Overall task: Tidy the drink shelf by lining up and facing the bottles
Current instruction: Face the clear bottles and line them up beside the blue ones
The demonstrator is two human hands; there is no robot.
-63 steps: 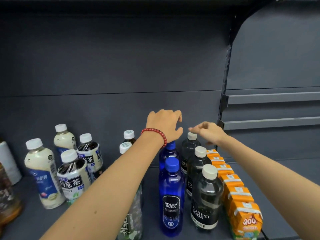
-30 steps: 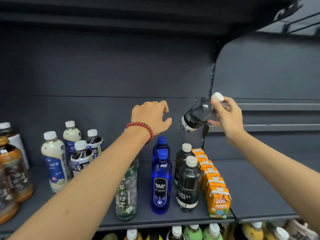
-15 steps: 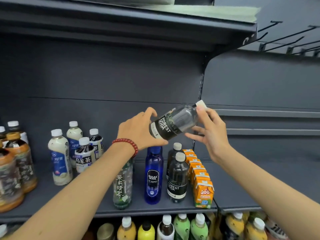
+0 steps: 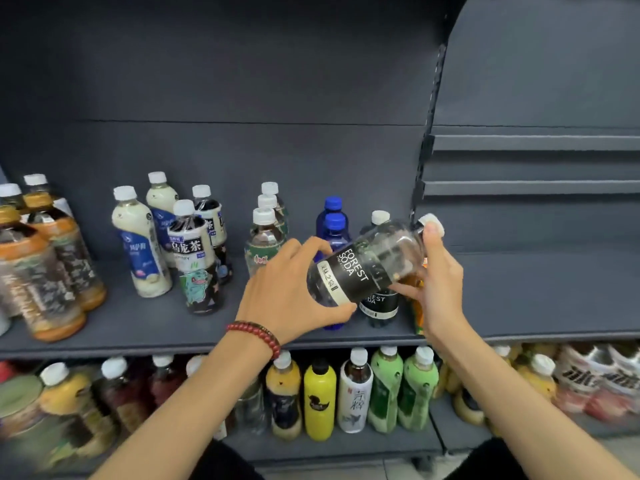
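A dark Forest Soda bottle [image 4: 367,265] with a white cap lies tilted in the air in front of the shelf [image 4: 173,327], cap up to the right. My left hand [image 4: 291,296] grips its bottom end from below. My right hand [image 4: 440,282] holds its neck end, thumb by the cap. Behind it stand two blue soda bottles [image 4: 333,220] and more Forest Soda bottles [image 4: 379,303], partly hidden. Green tea bottles [image 4: 265,233] stand in a row left of the blue ones.
Milk tea and oolong bottles [image 4: 188,247] cluster mid-left, and orange-labelled tea bottles [image 4: 45,271] fill the far left. Orange juice cartons [image 4: 417,306] sit behind my right hand. The lower shelf holds several mixed bottles [image 4: 353,393]. Bare shelf surface [image 4: 536,292] extends right.
My right hand lifted a Forest Soda bottle out of its row and tilted it. My left hand then took its bottom end. Both hands have brought it lower and nearer.
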